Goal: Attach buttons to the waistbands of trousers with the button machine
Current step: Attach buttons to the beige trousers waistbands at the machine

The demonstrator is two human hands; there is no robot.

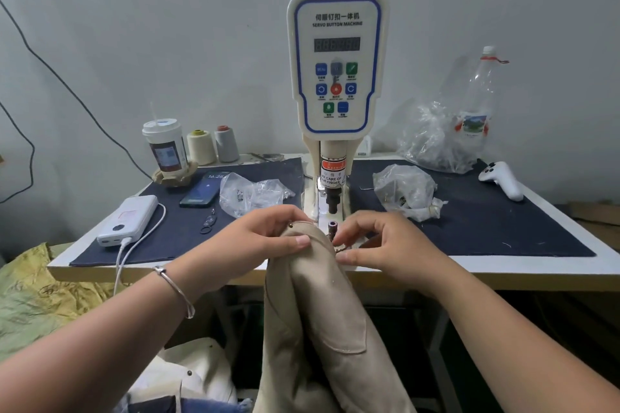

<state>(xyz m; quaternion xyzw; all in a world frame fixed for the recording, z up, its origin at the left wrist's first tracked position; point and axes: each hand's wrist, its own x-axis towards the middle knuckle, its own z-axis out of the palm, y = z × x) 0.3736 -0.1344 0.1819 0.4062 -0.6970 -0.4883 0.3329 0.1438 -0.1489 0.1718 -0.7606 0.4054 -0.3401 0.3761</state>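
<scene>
Trousers [318, 312] of beige cloth hang off the near edge of the surface [503, 265], their waistband lifted up just in front of the button machine [337, 77]. Fingers of the left hand [268, 241] curl over and grip the waistband from the left, while the right hand [385, 248] pinches its edge by the zip. Beyond either hand lies a clear plastic bag [407, 191], and past the left fingers a phone [204, 189].
</scene>
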